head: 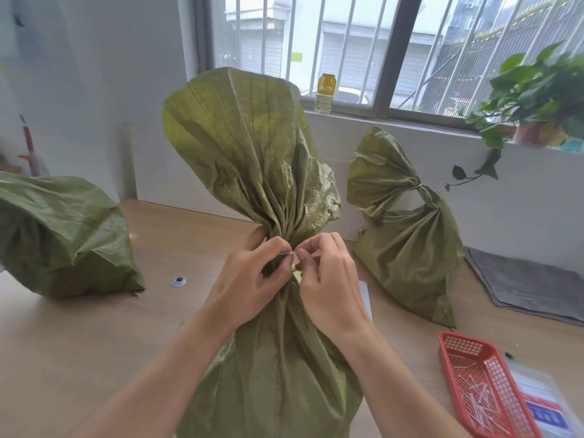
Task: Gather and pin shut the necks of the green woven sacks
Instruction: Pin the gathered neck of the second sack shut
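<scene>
Centre of frame: a green sack (pixel 271 358) stands upright on the desk (pixel 94 336), its neck gathered and the loose top fanned above. The left hand (pixel 252 286) is clenched around the neck. The right hand (pixel 328 279) pinches the neck from the other side — a thin pale pin (pixel 287 253) spans between the two thumbs. Right of centre: a second sack (pixel 407 248), neck already cinched. Left edge: a third sack (pixel 60 235). Lower right: a red basket (pixel 486 387) holding pale pins.
</scene>
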`<control>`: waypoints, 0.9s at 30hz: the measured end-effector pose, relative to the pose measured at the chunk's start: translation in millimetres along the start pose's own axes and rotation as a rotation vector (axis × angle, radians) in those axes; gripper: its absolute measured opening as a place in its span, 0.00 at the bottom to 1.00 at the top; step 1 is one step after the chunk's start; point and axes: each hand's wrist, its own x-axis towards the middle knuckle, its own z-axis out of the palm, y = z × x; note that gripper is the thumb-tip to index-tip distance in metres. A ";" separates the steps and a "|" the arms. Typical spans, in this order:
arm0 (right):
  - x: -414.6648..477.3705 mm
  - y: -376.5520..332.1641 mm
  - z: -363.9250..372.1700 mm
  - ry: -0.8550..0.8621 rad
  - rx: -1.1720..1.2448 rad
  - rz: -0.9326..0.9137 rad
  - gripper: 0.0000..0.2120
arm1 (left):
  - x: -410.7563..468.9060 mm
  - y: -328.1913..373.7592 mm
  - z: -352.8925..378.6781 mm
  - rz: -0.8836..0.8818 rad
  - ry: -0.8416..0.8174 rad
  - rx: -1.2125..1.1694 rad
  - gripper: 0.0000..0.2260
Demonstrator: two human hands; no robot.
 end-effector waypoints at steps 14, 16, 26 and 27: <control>-8.8 -2.8 -5.5 0.008 0.078 0.118 0.07 | 1.6 7.8 -1.0 0.016 -0.029 -0.159 0.05; -12.7 -0.4 -0.9 0.013 0.137 0.153 0.07 | 1.6 7.1 -1.1 0.028 -0.057 -0.101 0.04; -17.9 -8.8 7.5 0.117 0.199 0.111 0.09 | 5.9 -6.3 -9.1 0.044 -0.018 0.030 0.05; -17.7 -8.7 8.7 0.111 0.198 0.108 0.09 | 5.5 -7.4 -9.4 0.034 0.002 0.031 0.06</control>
